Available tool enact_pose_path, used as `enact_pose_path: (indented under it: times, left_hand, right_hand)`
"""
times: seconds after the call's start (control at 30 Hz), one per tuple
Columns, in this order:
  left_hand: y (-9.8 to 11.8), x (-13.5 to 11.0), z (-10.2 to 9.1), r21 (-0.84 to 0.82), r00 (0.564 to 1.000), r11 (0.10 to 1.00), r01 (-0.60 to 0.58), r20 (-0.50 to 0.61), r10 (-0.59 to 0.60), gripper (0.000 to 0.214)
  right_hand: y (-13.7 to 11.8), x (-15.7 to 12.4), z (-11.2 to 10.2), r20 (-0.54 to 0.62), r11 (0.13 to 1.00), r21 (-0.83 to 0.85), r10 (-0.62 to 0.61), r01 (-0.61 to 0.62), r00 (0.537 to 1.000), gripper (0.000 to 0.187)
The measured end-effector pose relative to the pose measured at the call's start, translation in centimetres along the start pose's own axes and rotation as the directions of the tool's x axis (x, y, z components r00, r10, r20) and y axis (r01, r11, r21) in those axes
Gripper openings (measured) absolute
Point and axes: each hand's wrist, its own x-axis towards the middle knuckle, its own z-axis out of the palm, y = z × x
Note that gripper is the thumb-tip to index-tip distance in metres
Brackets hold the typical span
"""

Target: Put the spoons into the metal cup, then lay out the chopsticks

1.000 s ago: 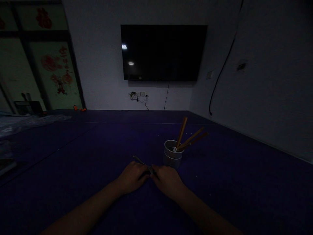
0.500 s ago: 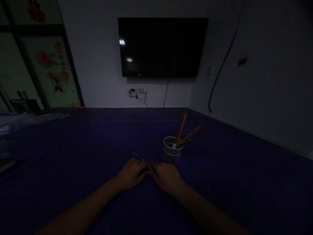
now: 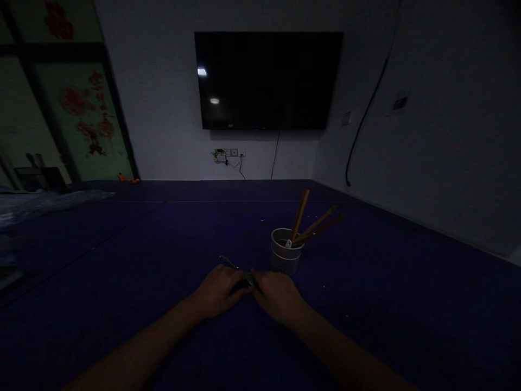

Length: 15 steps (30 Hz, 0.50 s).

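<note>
My left hand (image 3: 218,290) and my right hand (image 3: 277,294) meet low over the dark blue surface, fingertips almost touching. Both are closed on a slim metal spoon (image 3: 228,262). Its thin end sticks out past my left fingers, up and to the left, and its rounded end shows in the gap between the hands. My fingers cover the middle of it. Just beyond my right hand stands a grey cylindrical cup (image 3: 285,263). Several flat wooden sticks (image 3: 300,215) lean to the right in it, along with a small pale piece (image 3: 288,243).
The dark blue surface (image 3: 195,217) runs back to the wall, with tiny pale specks on it. Crumpled clear plastic (image 3: 52,203) lies at the left, and small orange objects (image 3: 134,181) sit far back. A television (image 3: 268,81) hangs above; a black cable (image 3: 366,114) hangs at the right.
Hands, spoon and cup keep nearly the same places. The whole view has shifted very slightly.
</note>
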Motion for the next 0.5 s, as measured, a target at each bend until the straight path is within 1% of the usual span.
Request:
enact_pose_path:
  times: [0.2,0.37,0.5]
  left_hand:
    - [0.15,-0.03,-0.14,0.013,1.000,1.000,0.011,0.013,-0.011,0.022]
    - [0.15,-0.10,-0.13,0.000,1.000,1.000,-0.001,-0.007,0.001,0.025]
    - [0.10,-0.09,0.01,0.007,1.000,1.000,-0.004,-0.014,0.004,0.027]
  right_hand:
    - [-0.06,0.02,-0.23,0.003,1.000,0.001,-0.014,0.014,1.000,0.032]
    - [-0.02,-0.02,-0.45,0.034,1.000,0.004,-0.003,0.003,0.999,0.031]
    - [0.11,0.03,-0.28,0.033,1.000,0.017,-0.006,0.005,0.999,0.032]
